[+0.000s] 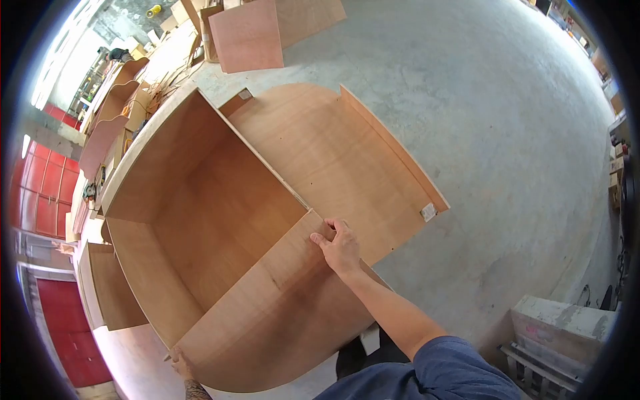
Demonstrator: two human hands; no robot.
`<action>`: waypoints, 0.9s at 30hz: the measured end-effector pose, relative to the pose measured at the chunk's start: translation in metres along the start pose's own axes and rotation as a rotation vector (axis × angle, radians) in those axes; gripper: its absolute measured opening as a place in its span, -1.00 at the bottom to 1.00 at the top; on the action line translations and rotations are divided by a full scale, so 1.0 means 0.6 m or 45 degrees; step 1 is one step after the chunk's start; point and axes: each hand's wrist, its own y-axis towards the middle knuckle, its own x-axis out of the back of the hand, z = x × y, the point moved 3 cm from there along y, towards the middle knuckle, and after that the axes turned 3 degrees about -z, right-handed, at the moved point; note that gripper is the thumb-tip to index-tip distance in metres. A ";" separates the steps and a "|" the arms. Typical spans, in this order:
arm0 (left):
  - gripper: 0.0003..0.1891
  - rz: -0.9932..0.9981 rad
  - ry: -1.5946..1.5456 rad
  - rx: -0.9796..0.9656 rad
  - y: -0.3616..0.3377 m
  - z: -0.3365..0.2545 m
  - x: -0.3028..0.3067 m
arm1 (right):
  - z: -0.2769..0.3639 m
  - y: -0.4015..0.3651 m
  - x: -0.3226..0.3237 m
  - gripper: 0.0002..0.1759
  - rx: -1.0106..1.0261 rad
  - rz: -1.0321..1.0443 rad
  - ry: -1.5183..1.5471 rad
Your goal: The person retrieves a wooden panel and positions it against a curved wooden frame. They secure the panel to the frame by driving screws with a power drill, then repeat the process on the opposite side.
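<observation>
A large open wooden box made of plywood stands directly in front of me, its inside facing up. My right hand grips the near panel at its right corner, thumb on the face and fingers curled over the edge. At the lower left corner of the same panel, my left hand holds the edge; its fingers are partly hidden. Beyond the box's right side lies a wide plywood piece with a raised strip along its far edge.
Loose plywood sheets lean at the top. Curved wooden parts and tools fill the upper left. A whitish container and a slatted grey crate are at the lower right. A person is far off at the upper left.
</observation>
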 end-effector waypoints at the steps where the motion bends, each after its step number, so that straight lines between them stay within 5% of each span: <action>1: 0.06 0.096 -0.128 0.064 -0.009 -0.005 0.000 | 0.001 -0.001 0.001 -0.43 0.024 -0.004 0.013; 14: -0.03 0.142 -0.145 0.326 -0.030 -0.024 0.016 | 0.001 -0.003 0.001 -0.45 0.171 -0.077 0.073; 19: -0.01 0.283 -0.319 0.163 -0.011 0.007 0.012 | 0.011 -0.003 0.010 -0.46 0.133 -0.041 0.085; 23: 0.01 0.127 -0.137 0.351 0.004 0.054 0.016 | 0.014 -0.003 0.011 -0.47 0.122 -0.034 0.117; 27: -0.04 -0.193 0.109 -0.002 0.034 0.105 0.011 | 0.018 0.000 0.013 -0.45 0.070 0.018 0.038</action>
